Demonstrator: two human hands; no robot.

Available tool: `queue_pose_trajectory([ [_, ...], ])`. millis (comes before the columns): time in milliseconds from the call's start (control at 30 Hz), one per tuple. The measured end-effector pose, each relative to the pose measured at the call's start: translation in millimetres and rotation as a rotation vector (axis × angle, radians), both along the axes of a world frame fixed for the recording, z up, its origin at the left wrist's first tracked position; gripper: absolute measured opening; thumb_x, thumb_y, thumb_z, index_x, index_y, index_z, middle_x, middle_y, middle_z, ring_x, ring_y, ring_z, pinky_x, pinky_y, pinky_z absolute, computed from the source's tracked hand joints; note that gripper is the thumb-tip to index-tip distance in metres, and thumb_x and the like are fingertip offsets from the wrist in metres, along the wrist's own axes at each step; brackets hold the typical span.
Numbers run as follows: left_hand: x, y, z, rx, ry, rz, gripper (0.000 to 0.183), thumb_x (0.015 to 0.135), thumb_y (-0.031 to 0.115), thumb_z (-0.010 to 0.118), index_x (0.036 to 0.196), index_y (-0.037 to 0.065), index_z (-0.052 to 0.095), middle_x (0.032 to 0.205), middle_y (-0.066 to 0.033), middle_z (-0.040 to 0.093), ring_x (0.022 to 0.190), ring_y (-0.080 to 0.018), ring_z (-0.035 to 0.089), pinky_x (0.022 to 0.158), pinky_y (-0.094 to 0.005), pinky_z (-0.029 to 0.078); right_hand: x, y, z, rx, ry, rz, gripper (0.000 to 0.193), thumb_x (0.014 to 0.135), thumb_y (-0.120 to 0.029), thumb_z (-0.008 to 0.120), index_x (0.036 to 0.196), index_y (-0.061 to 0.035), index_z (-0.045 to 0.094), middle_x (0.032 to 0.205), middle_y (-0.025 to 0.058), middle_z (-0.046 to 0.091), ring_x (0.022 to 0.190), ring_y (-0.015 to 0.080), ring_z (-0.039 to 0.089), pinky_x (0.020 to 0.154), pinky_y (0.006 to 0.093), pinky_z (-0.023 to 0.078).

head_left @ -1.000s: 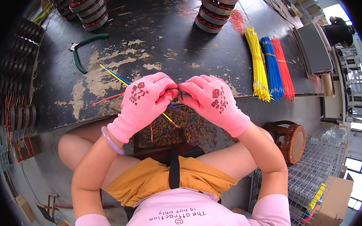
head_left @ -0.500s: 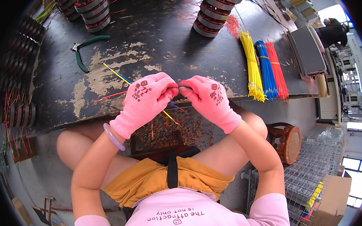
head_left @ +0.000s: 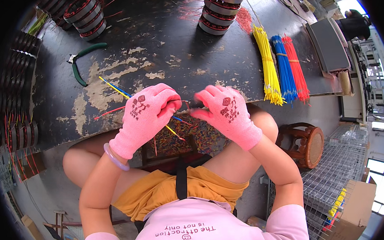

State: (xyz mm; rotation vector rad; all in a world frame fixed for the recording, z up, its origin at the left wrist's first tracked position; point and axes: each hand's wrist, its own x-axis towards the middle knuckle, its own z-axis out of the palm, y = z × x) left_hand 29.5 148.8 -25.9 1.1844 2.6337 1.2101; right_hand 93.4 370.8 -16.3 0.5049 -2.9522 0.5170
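Note:
My left hand, in a pink knit glove, is closed around thin insulated wires. A yellow wire, a blue wire and a red wire stick out on its left side; yellow and blue ends show on its right. A short wire end pokes from its fingertips toward my right hand, gloved alike. That hand is just apart from the left, with a gap between thumb and blurred fingers. Green-handled pliers lie on the dark worn tabletop beyond my left hand.
Stacked wound stator cores stand at the back, more at far left. Tied bundles of yellow wires, blue wires and red wires lie right. Wire scraps sit below the table edge. A wooden stool stands right.
My hands were together at the fingertips; now the right has drawn slightly away and its fingers have parted. The left hand with the wires has shifted a little left and down.

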Motion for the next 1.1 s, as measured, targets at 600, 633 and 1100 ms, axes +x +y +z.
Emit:
queue_pose_trajectory([
  [600, -1, -1, -2, -0.011, 0.013, -0.022, 0.011, 0.084, 0.006, 0.069, 0.095, 0.009, 0.068, 0.098, -0.0042, 0.069, 0.089, -0.0276, 0.068, 0.074, -0.0377, 0.055, -5, -18, -13, -0.191, 0.241, -0.026, 0.015, 0.090, -0.020, 0.072, 0.097, -0.0065, 0.071, 0.083, 0.0063, 0.071, 0.073, 0.0274, 0.067, 0.066, 0.0344, 0.053],
  [633, -1, -2, -2, -0.016, 0.015, -0.021, 0.010, 0.085, 0.008, 0.070, 0.094, 0.011, 0.069, 0.099, -0.0030, 0.069, 0.091, -0.0272, 0.068, 0.075, -0.0383, 0.055, -2, -19, -19, -0.304, 0.083, -0.077, 0.016, 0.092, -0.021, 0.071, 0.098, -0.0063, 0.071, 0.084, 0.0053, 0.071, 0.072, 0.0245, 0.067, 0.066, 0.0328, 0.052],
  [1100, 0, -1, -4, -0.003, 0.037, -0.006, 0.008, 0.085, 0.009, 0.071, 0.093, 0.010, 0.068, 0.097, -0.0027, 0.068, 0.090, -0.0270, 0.067, 0.074, -0.0378, 0.054, -21, -5, 4, 0.215, 0.242, 0.308, 0.017, 0.094, -0.025, 0.069, 0.105, -0.0117, 0.069, 0.088, 0.0033, 0.065, 0.079, 0.0198, 0.064, 0.068, 0.0319, 0.050],
])
